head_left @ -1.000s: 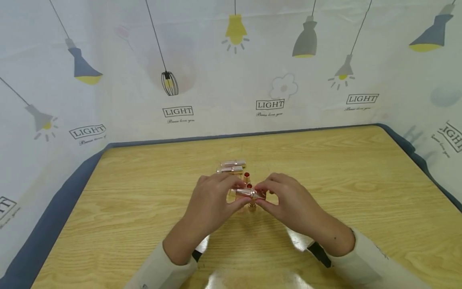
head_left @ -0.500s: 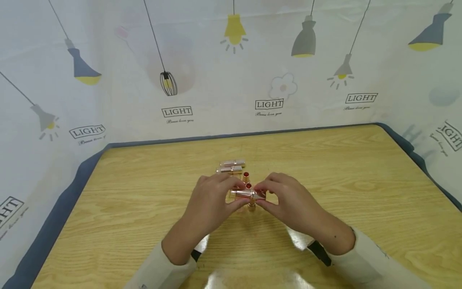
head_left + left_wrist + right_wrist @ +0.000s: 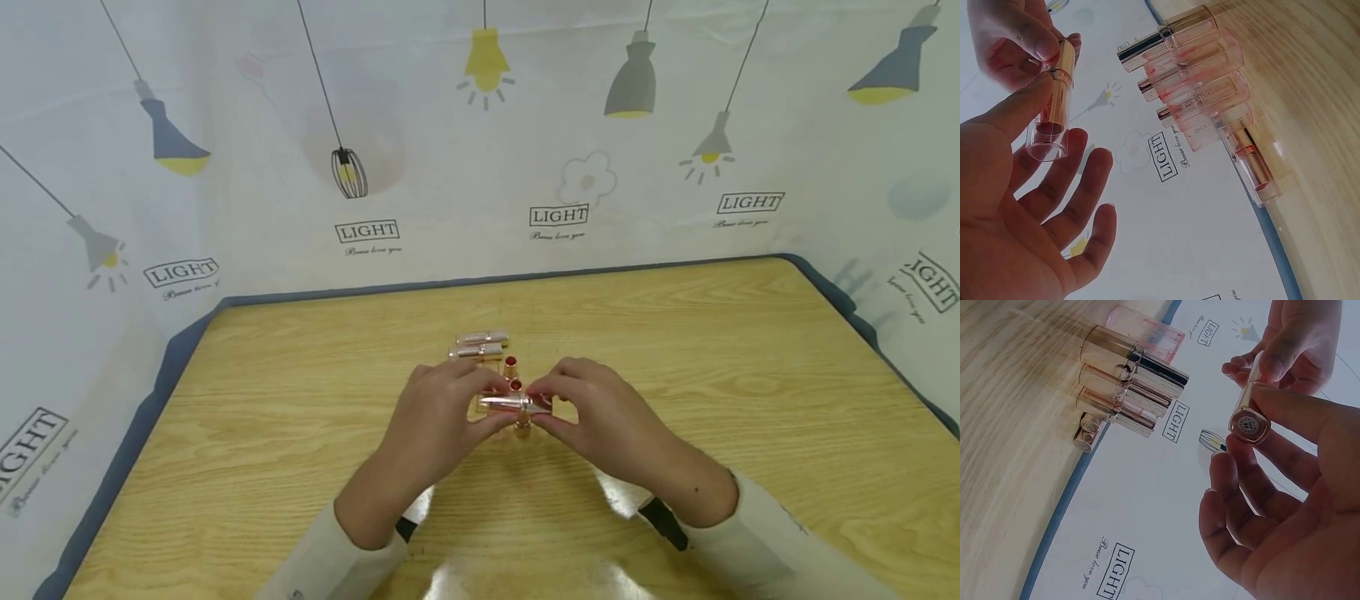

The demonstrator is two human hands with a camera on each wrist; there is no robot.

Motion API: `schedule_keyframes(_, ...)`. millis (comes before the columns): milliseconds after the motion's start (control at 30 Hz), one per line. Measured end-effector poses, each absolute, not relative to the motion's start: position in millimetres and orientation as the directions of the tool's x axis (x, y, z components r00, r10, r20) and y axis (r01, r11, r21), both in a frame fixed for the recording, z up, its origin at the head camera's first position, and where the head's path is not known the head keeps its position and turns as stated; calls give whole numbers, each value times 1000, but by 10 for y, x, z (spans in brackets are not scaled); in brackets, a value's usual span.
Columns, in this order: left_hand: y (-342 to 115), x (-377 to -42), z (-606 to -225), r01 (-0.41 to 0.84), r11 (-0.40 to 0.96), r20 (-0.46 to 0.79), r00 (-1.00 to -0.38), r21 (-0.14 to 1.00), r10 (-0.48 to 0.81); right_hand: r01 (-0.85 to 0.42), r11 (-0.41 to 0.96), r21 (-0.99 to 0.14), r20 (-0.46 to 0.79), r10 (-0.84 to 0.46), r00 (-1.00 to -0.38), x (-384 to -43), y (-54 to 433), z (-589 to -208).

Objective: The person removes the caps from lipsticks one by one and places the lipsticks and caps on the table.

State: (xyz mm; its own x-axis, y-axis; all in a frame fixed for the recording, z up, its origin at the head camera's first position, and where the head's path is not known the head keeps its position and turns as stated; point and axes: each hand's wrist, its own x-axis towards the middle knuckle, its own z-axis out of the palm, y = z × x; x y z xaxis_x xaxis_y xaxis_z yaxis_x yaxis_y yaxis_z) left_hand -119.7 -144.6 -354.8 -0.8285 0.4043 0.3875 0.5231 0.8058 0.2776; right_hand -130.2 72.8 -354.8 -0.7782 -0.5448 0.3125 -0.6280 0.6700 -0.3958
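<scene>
A gold lipstick (image 3: 517, 403) is held level, raised between both hands. My left hand (image 3: 444, 408) pinches its left end between thumb and fingers, where a clear cap (image 3: 1049, 147) shows in the left wrist view. My right hand (image 3: 606, 417) pinches the other end; in the right wrist view the base with a round label (image 3: 1250, 425) faces the camera. The other fingers of both hands are spread loosely. Just beyond the hands stand uncapped lipsticks with red tips (image 3: 511, 362), partly hidden by the hands and the held lipstick.
Two capped lipsticks (image 3: 483, 337) lie side by side farther back on the wooden table (image 3: 675, 333). Clear pink-tinted caps (image 3: 1204, 103) stand beside the upright lipsticks (image 3: 1141, 387). Behind the table hangs a white cloth (image 3: 450, 167) printed with lamps.
Both hands keep their grip on the lipstick at nearly the same spot. The head view has shifted very slightly; the lipsticks on the table stay as they were.
</scene>
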Motion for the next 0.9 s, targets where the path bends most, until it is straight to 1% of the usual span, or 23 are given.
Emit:
schedule_keyframes(367,-1436,-1190,-3533,516,799,369,-839,308,399,-644,658,-390,315,-561,-765,-1304,746,-3536)
schedule_keyframes(600,-1462,-1214,-3547,518,805,384,-833,287,399,-647,665,-372,328,-558,-762,-1314,769,-3538)
schedule_keyframes(767,-1462,-1215,-3545,515,800,376,-838,309,395,-649,669,-361,336,-556,-760,-1329,788,-3537)
schedule_keyframes(900,-1483,-1222,-3537,531,783,385,-830,323,404,-658,662,-359,346,-561,-752,-1352,805,-3540)
